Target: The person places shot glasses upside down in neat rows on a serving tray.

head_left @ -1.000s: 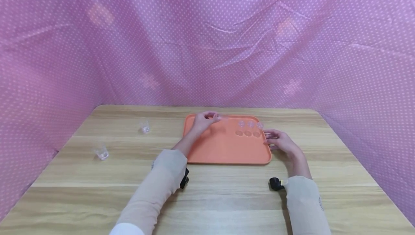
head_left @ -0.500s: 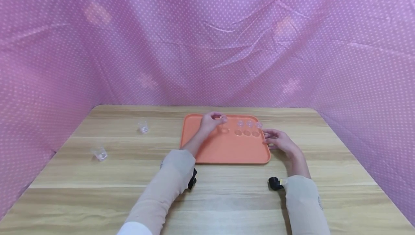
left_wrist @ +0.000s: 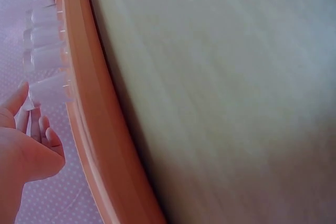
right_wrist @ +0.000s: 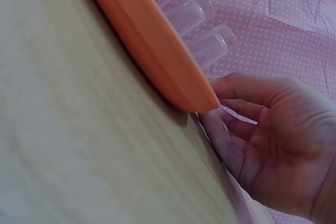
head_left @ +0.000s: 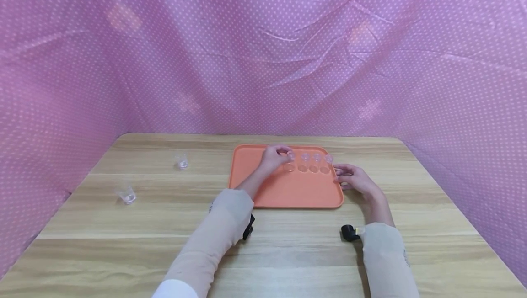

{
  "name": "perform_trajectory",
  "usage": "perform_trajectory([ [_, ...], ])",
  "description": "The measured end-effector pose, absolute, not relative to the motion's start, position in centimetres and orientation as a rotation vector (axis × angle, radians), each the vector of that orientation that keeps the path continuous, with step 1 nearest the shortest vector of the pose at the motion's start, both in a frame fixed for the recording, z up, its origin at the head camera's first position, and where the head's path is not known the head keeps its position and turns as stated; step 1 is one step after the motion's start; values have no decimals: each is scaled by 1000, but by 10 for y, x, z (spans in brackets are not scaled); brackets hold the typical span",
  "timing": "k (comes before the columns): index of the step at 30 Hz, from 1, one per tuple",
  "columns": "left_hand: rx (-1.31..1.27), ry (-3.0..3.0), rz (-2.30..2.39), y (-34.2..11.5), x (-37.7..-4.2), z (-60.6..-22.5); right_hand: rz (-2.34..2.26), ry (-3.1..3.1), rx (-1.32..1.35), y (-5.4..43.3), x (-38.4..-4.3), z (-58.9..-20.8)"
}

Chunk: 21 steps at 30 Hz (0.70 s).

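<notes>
Clear plastic cups stand upside down in a row on an orange tray (head_left: 296,197), near its far right side. My left hand (head_left: 272,157) pinches the upturned base of the leftmost cup (head_left: 290,164). The left wrist view shows this cup (left_wrist: 50,88) with its mouth against the tray and thumb and fingers at its base. At the tray's right edge, my right hand (head_left: 357,180) holds the rim. In the right wrist view its fingers (right_wrist: 244,85) lie at both sides of the tray's corner (right_wrist: 202,95).
Two more clear cups stand on the wooden table to the left, one farther back (head_left: 183,162) and one nearer (head_left: 128,195). A pink dotted cloth (head_left: 255,60) hangs behind and beside the table. Each wrist carries a black camera (head_left: 349,233).
My left hand has moved right with the cup, from above the tray's back middle down to the left end of the row. The right hand stays at the tray's edge.
</notes>
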<state>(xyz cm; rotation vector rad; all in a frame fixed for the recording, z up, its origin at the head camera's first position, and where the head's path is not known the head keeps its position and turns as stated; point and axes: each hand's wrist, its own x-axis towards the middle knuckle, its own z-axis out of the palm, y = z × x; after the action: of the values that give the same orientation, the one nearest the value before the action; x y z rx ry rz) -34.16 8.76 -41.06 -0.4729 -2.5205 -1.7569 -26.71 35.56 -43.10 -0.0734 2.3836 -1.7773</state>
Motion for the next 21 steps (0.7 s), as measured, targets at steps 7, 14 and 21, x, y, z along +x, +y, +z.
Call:
perform_trajectory([
  [7,-456,-2584,-1712,93,-339,-411,-1766,2387,-68,355,-268,-431],
  [14,-471,-2603,-1677,95,-337,-410,-1765,2389,-78,355,-268,-431],
  [21,-460,-2611,-1693,95,-334,-410,-1747,2400,-60,356,-268,-432],
])
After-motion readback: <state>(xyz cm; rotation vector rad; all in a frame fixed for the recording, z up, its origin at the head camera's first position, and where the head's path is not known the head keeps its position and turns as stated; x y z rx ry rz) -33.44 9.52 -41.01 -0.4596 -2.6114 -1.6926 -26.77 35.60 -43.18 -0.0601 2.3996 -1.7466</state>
